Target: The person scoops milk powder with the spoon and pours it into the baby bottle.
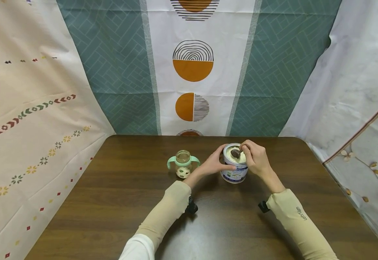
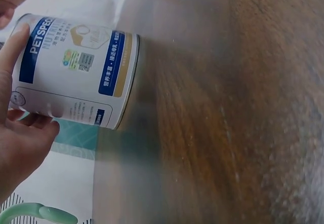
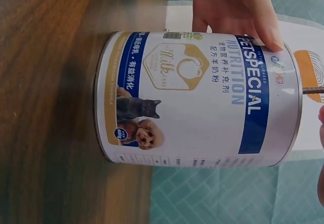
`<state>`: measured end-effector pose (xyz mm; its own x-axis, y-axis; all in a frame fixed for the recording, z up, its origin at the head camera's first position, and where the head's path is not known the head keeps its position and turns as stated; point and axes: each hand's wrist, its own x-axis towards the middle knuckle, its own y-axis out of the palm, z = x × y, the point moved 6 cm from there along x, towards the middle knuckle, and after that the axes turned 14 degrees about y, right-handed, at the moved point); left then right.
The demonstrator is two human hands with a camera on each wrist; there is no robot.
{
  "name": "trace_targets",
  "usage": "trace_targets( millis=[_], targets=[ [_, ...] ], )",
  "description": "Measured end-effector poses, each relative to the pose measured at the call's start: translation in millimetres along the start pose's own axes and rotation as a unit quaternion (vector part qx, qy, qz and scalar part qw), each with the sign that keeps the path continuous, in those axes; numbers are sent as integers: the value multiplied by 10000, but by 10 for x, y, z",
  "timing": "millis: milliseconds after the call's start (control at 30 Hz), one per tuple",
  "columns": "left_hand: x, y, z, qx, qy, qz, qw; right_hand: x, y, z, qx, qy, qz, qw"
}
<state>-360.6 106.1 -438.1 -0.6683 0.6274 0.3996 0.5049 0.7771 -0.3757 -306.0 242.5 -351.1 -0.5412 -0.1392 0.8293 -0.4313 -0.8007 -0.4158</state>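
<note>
My left hand (image 1: 212, 163) grips the side of a white milk powder can (image 1: 235, 174) that stands uncovered on the table. Pale powder (image 1: 230, 151) shows inside its rim. With my right hand (image 1: 257, 157) I pinch a dark brown spoon (image 1: 235, 154), its bowl over the powder. Blue lettering and pictures of a cat and a dog mark the can (image 3: 202, 97) in the right wrist view, where the spoon's handle (image 3: 313, 90) juts past the rim. In the left wrist view, the thumb and fingers of my left hand (image 2: 20, 145) lie round the can (image 2: 61, 67).
A baby bottle (image 1: 183, 169) with mint green handles and no cap stands left of the can, close to my left forearm. All of this is on a dark wooden table (image 1: 127, 202). Patterned cloths (image 1: 192, 108) hang behind it and at both sides.
</note>
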Motion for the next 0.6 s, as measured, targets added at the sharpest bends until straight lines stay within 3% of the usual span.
trace_targets(
  millis=[133, 233, 300, 367, 433, 467, 533, 600],
  targets=[
    [10, 5, 4, 115, -76, -58, 9999, -19, 13, -42, 190, 349, -33, 9992],
    [7, 7, 4, 219, -204, -75, 9995, -34, 9, -93, 455, 933, -161, 9945],
    [5, 7, 8, 224, -265, -93, 9994, -35, -3, -125, 698, 1458, -279, 9865],
    [6, 10, 8, 198, -273, -102, 9994, -15, -46, -119, 970, 2153, -463, 9706],
    [13, 15, 15, 167, -224, -108, 9996, -7, -96, -151, 1331, 3003, -655, 9422],
    [14, 15, 13, 121, -191, -116, 9997, -19, -112, -202, 1640, 3439, -739, 9216],
    [14, 17, 15, 48, -136, -128, 9998, -66, -130, -325, 2299, 4309, -934, 8676],
    [9, 16, 25, -18, -117, -151, 9998, -145, -107, -499, 2988, 5062, -1084, 8017]
  ],
)
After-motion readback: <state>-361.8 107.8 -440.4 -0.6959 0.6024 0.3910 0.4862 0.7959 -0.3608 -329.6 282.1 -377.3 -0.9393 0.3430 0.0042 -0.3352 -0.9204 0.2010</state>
